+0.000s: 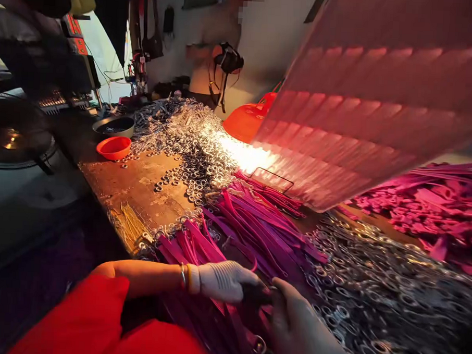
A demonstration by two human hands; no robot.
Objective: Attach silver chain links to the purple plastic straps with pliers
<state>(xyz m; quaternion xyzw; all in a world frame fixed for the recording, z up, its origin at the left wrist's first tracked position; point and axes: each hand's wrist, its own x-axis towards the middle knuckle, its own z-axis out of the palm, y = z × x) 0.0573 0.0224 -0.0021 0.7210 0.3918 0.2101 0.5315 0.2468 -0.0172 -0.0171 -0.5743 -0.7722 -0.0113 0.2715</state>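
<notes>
My left hand (pixel 222 282), in a whitish ribbed glove, is closed at the front edge of the work table. Its fingers meet those of my right hand (pixel 302 323), closed too, around a small dark item (pixel 256 292) whose kind I cannot make out. Below the hands hang purple-magenta straps (pixel 198 316), one ending in a metal ring (pixel 259 345). Just beyond lies a bundle of magenta straps (pixel 257 225) with metal fittings at their ends. To the right of my right hand spreads a big heap of metal hooks and rings (pixel 375 287).
Loose metal rings (pixel 197 165) are piled on the wooden table (pixel 142 178), near an orange bowl (pixel 114 148) and a metal pan (pixel 113 125). An orange lamp (pixel 244 120) glows beside a tilted translucent panel (pixel 364 109). Magenta pieces (pixel 426 206) lie right; a person (pixel 213 56) is behind.
</notes>
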